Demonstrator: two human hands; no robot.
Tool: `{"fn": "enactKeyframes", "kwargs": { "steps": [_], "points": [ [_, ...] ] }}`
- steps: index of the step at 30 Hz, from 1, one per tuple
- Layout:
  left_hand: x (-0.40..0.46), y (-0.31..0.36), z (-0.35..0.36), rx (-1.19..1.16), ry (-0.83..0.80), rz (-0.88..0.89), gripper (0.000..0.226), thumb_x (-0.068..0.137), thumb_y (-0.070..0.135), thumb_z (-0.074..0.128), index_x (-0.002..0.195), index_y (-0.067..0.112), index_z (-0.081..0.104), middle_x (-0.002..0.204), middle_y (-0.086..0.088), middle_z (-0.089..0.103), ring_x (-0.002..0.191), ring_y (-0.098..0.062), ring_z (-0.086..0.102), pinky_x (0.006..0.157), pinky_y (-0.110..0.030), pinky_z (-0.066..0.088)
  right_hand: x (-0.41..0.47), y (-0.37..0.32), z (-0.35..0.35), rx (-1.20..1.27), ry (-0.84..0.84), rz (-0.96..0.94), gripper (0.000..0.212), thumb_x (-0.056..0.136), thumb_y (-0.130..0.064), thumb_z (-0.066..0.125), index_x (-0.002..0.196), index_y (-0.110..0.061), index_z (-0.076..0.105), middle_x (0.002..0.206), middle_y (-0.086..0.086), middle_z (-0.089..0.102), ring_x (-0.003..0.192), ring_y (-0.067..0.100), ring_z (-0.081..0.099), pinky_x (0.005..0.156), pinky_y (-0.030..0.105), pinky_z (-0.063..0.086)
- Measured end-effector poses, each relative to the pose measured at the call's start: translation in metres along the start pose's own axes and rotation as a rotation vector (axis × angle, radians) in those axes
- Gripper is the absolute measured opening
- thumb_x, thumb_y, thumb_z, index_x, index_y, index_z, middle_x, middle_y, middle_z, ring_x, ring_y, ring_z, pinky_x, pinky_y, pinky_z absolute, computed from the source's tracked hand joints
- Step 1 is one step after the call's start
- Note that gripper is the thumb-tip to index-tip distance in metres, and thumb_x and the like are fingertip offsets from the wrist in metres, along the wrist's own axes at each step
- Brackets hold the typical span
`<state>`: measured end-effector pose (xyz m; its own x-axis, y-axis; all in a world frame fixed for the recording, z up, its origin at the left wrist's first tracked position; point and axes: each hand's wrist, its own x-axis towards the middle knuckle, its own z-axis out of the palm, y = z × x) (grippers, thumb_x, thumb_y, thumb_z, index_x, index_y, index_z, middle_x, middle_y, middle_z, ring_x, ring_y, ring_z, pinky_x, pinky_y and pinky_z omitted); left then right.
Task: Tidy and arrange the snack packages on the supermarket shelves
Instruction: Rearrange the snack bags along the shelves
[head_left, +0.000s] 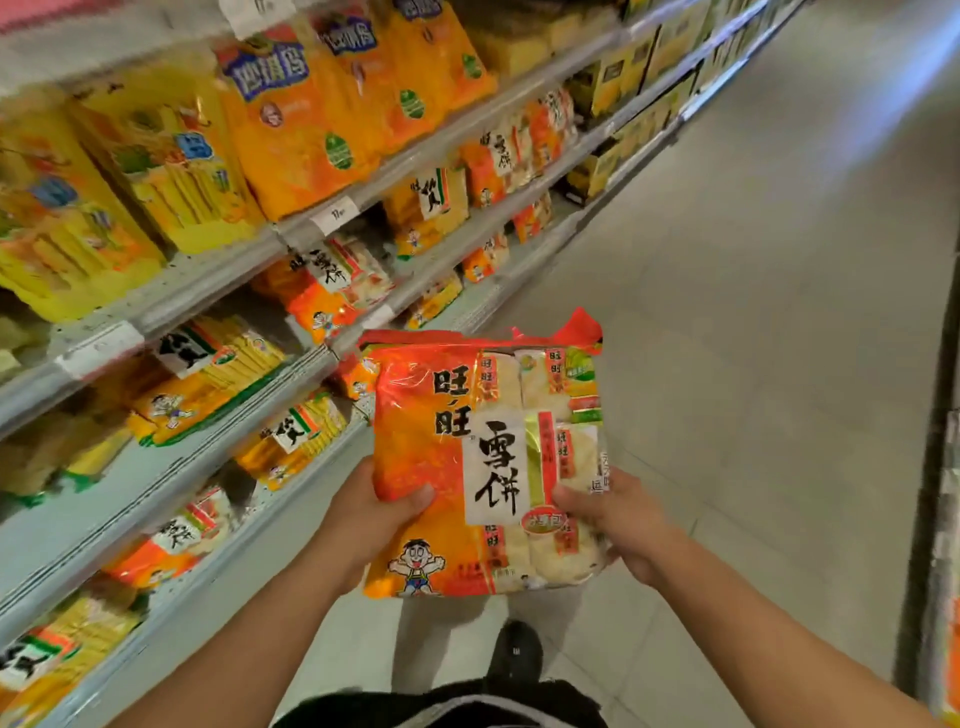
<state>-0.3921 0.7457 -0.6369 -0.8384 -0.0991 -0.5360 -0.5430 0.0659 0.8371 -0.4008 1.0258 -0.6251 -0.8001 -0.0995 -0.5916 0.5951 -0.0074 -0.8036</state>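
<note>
A large orange and white rice cracker bag (467, 415) with a cartoon boy printed at the bottom is held upright in front of me, over the aisle floor. My left hand (371, 514) grips its lower left edge, thumb on the front. My right hand (618, 519) grips its lower right edge, thumb across the clear window. The bag is off the shelves, to the right of them.
Grey shelves (218, 457) run along the left, stocked with orange cracker bags (332, 291), yellow cracker bags (218, 374) and big yellow packs (171, 156) on top. The grey aisle floor (753, 312) lies to the right. A dark upright post (935, 467) stands at the far right.
</note>
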Motion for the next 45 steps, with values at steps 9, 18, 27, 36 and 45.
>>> {"fn": "enactKeyframes", "kwargs": {
  "steps": [9,18,27,36,45],
  "points": [
    [0.058,0.046,0.051,0.021,-0.012,-0.009,0.054,0.065,0.038,0.084,0.107,0.037,0.05,0.104,0.009,0.069,0.083,-0.01,0.072,0.059,-0.027,0.057,0.063,-0.053,-0.059,0.044,-0.043,0.021,0.044,0.067,-0.023,0.084,0.106,-0.009,0.07,0.098,0.014,0.074,0.089,0.031,0.072,0.065,0.035,0.059],
    [0.194,0.105,0.085,-0.016,-0.098,-0.02,0.065,0.066,0.033,0.085,0.12,0.026,0.05,0.111,0.002,0.07,0.093,-0.018,0.071,0.079,-0.043,0.059,0.191,-0.147,-0.09,-0.05,0.043,0.037,0.039,0.073,-0.019,0.082,0.108,-0.008,0.068,0.095,0.011,0.075,0.086,0.028,0.073,0.066,0.036,0.059],
    [0.328,0.175,0.096,0.032,-0.089,-0.054,0.054,0.074,0.032,0.082,0.116,0.036,0.05,0.108,0.016,0.067,0.1,-0.008,0.064,0.073,-0.027,0.052,0.337,-0.237,-0.104,-0.229,0.066,0.089,0.037,0.069,-0.017,0.086,0.103,-0.02,0.072,0.09,0.001,0.076,0.085,0.023,0.073,0.083,0.045,0.056],
    [0.427,0.227,0.115,0.021,0.055,-0.192,0.07,0.07,0.034,0.084,0.13,0.027,0.048,0.12,0.002,0.066,0.106,-0.02,0.065,0.094,-0.048,0.053,0.477,-0.305,-0.124,-0.345,-0.117,0.122,0.022,0.074,-0.014,0.082,0.093,-0.021,0.074,0.092,0.001,0.076,0.085,0.02,0.073,0.077,0.038,0.054],
    [0.543,0.238,0.11,-0.263,0.48,-0.283,0.043,0.091,0.035,0.064,0.129,0.017,0.054,0.123,-0.008,0.062,0.103,-0.026,0.059,0.085,-0.043,0.048,0.612,-0.363,-0.171,-0.52,-0.236,0.153,0.015,0.077,-0.009,0.079,0.085,-0.019,0.071,0.069,-0.007,0.073,0.054,0.004,0.067,0.048,0.024,0.048]
  ]
}}
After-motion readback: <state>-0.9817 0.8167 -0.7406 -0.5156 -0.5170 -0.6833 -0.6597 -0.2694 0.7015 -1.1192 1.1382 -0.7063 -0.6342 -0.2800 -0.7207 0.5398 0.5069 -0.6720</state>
